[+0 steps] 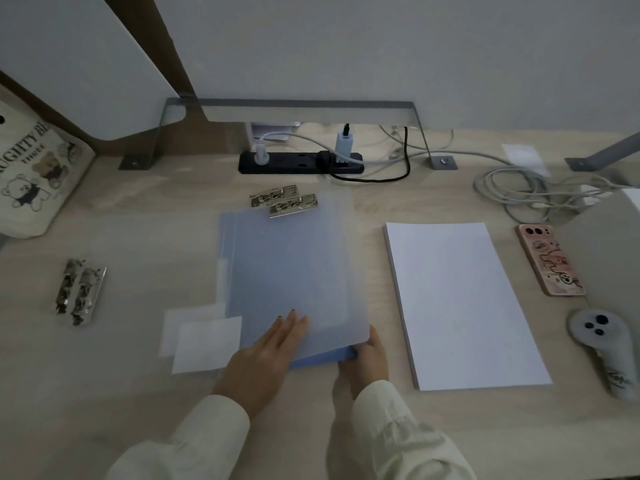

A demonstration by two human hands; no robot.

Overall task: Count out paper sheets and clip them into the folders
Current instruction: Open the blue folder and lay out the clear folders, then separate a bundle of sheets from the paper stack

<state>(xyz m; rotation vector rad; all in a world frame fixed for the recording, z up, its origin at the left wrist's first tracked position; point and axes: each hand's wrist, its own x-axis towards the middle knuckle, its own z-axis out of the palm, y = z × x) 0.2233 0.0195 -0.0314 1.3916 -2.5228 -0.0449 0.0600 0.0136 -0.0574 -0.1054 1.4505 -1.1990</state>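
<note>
A: Far left of frame, spare clips [81, 291] lie idle. At centre, the left hand [266, 344] presses flat, fingers straight, on the blue folders [287, 265].

B: And the right hand [367, 358] pinches their lower right corner, cover raised a little. Risk?

A: Those covers look slick. Lift too fast and the folders underneath could skid. The paper stack [457, 299], right of centre, lies untouched.

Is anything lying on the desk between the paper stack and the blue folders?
No, nothing visible. Only bare desk separates the paper stack from the blue folders. The right hand grips the folders' near corner, at the edge of that gap.
</note>
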